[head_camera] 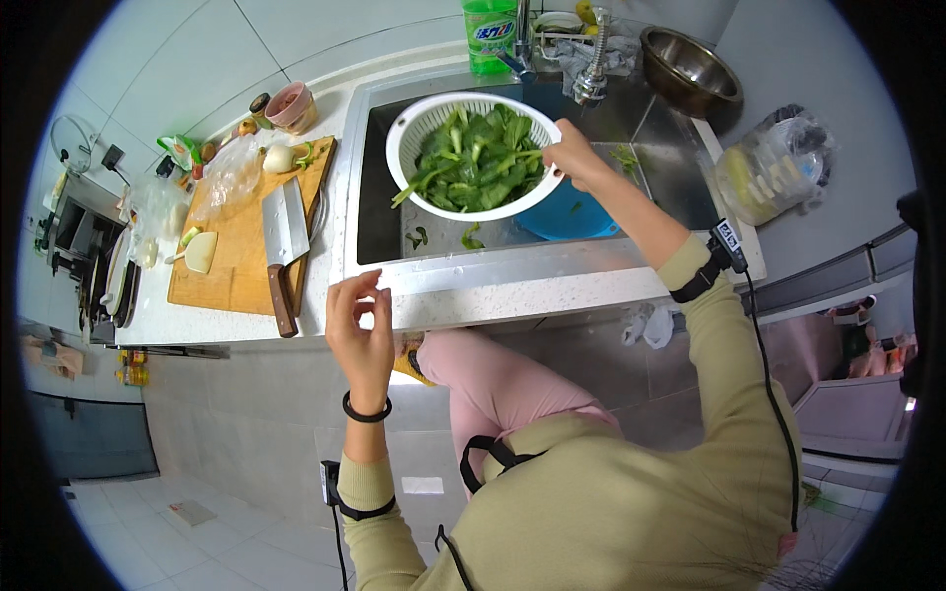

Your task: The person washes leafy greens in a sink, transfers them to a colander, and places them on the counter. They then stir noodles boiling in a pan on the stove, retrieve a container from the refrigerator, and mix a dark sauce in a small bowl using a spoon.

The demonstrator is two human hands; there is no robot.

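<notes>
My right hand (575, 156) grips the right rim of a white plastic colander (403, 148) above the steel sink (377, 229). Leafy greens (480, 159) fill the colander, with some stems hanging over its left edge. Partly covered by it, a blue plastic basin (569, 214) lies in the sink. My left hand (362, 318) is raised at the counter's front edge, fingers curled and apart, holding nothing. To its left, a cleaver (286, 229) with a wooden handle lies on the wooden cutting board (236, 277), the handle reaching past the board's edge.
The faucet (523, 44) and a green detergent bottle (489, 37) stand behind the sink. A metal bowl (687, 66) is at the back right, near a plastic bag of food (761, 177). A white turnip-like vegetable (279, 159) and a cream scraper (200, 253) rest on the board.
</notes>
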